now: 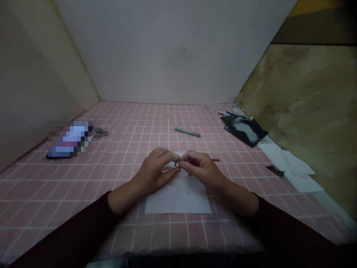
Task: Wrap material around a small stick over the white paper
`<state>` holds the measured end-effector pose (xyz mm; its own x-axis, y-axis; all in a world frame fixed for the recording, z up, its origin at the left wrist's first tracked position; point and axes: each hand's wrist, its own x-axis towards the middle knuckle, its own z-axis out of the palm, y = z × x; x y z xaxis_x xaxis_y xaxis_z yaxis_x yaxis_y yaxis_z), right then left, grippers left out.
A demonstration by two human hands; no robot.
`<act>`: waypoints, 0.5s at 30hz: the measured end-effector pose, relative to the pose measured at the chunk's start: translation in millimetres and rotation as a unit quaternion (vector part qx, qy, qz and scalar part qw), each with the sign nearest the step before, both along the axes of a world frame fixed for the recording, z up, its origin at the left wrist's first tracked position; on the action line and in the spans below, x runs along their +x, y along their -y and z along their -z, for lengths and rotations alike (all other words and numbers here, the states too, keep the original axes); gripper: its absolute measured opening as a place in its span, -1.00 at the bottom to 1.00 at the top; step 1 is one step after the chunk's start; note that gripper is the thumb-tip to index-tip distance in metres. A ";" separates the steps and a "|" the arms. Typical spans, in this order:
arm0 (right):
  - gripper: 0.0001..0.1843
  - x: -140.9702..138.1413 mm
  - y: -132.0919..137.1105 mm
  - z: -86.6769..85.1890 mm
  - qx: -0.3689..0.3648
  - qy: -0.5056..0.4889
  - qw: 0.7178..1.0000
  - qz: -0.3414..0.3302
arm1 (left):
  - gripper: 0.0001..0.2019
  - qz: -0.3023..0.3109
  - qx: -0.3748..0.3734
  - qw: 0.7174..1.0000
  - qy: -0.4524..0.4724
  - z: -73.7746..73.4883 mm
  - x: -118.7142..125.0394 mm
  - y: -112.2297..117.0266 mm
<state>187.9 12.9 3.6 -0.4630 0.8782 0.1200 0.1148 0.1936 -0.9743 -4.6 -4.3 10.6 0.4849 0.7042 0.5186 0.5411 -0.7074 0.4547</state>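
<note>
Biggest thing here is the pale back wall [181,56], then the surface [125,156] in front of it, covered in pink cloth with a white grid. Next size down is a white sheet of paper [178,201] lying right under the hands, then some white papers [292,169] along the right edge, overlapping a bit. Both hands are over the sheet. Left hand [156,169]: thumb and index fingers look pinched on a small grey ring, with a tan band wrapped round one finger. Right hand [205,169]: fingers bunched up against the ring's right side, but honestly I can't tell if they're pinching it or just touching, the tips are too hidden. Over on the left there's a blurred-out device [69,139], and far right some black sheets [242,130], the front one with a pale smudge on it. Smaller stuff: a grey rod [187,132] lying beyond the hands, a dark scrap [275,171] beside the white papers, a little clump of grey rings [98,133] just beside the device, and a red stick [215,160] poking out past the right hand. Tiniest is the small grey ring [176,163] itself, up between the two hands above the far part of the sheet.
</note>
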 end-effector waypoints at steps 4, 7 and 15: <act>-0.83 0.9 -0.9 -3.1 -0.054 -0.064 0.996 -0.038 | -0.80 -0.013 0.002 1.000 0.018 1.1 -0.2 -0.2; -0.82 1.7 -1.3 -3.5 -0.086 -0.094 0.991 -0.049 | -0.80 -0.011 0.004 1.000 0.015 0.1 0.0 0.6; -0.81 1.6 -3.6 3.5 -0.096 -0.096 0.990 -0.046 | -0.84 -0.016 0.008 1.000 -0.008 1.5 -1.2 -1.7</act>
<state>189.5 16.6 0.2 -0.5261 0.8491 0.0482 -0.0856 0.0036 -0.9963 -5.8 -2.6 9.1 0.4704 0.7112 0.5224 0.5707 -0.6967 0.4345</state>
